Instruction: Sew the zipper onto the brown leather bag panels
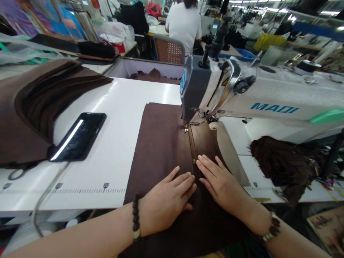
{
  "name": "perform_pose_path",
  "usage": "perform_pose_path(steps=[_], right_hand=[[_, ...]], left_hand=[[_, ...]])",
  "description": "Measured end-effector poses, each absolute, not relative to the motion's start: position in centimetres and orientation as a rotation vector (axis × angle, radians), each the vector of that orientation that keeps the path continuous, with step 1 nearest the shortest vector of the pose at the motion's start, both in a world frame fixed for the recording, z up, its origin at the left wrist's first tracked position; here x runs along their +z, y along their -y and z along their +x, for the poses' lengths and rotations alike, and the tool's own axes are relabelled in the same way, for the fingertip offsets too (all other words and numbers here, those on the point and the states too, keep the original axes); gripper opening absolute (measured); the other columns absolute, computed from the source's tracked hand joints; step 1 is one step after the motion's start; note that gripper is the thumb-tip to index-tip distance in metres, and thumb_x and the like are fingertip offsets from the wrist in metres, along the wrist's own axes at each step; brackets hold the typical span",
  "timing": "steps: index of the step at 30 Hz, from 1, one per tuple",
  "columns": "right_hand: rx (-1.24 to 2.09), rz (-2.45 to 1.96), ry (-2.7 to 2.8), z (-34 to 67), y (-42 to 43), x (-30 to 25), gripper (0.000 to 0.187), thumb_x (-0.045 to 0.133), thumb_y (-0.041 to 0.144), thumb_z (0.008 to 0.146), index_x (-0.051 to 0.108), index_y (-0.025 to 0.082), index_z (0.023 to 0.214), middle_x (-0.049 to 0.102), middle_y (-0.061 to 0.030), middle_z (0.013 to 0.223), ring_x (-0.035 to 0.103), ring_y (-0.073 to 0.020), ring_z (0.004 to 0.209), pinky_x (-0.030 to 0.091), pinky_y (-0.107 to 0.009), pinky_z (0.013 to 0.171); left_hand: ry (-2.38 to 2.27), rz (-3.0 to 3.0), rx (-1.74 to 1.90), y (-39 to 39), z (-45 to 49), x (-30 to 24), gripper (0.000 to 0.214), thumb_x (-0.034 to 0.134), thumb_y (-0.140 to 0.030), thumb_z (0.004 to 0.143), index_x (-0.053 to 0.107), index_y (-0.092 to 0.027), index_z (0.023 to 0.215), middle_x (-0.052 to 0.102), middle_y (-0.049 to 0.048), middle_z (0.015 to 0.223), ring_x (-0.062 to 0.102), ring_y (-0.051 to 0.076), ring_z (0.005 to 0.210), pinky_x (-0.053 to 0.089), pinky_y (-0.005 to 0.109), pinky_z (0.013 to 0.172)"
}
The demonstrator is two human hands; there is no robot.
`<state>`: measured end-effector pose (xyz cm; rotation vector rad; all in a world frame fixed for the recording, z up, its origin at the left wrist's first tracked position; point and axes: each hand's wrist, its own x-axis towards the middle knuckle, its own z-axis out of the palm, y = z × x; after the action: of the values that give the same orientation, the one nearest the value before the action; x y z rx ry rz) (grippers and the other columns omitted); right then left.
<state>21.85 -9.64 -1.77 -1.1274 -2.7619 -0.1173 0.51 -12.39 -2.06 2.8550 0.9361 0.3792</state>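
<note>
A dark brown fabric panel lies under the presser foot of a sewing machine and hangs over the table's front edge. Along it runs a zipper with a small brass-coloured slider. My left hand rests on the panel left of the zipper, fingers stretched out. Just right of the slider, my right hand lies with its fingers extended on the fabric, fingertips close to the slider. A paler piece shows under the panel's right side.
Left on the white table are a phone with a cable and a stack of brown pieces. Bunched dark brown pieces lie at right. Behind stand a bin, a chair and a seated person.
</note>
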Motion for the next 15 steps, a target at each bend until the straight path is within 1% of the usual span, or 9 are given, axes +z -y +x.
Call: perform_pose_path(steps=[10,15], right_hand=[[-0.117,-1.221,2.767,21.0,8.5,-1.3,0.040,0.032,0.022,0.091,0.043,0.008,0.127,0.044,-0.0125,0.132,0.037,-0.0229,0.123,0.037,-0.048,0.098],[-0.096,-1.274,2.744,20.6,7.5,-1.2,0.040,0.034,0.023,0.091,0.043,0.009,0.127,0.044,-0.0129,0.131,0.038,-0.0230,0.123,0.036,-0.047,0.099]], left_hand=[[-0.986,2.864,0.390,11.1,0.4,-2.3,0.037,0.040,-0.039,0.092,0.049,-0.017,0.119,0.051,0.0062,0.126,0.043,0.020,0.119,0.025,0.039,0.105],[-1.003,2.871,0.370,9.9,0.2,-2.3,0.037,0.041,-0.038,0.092,0.049,-0.016,0.120,0.050,0.0066,0.126,0.043,0.020,0.119,0.027,0.039,0.104]])
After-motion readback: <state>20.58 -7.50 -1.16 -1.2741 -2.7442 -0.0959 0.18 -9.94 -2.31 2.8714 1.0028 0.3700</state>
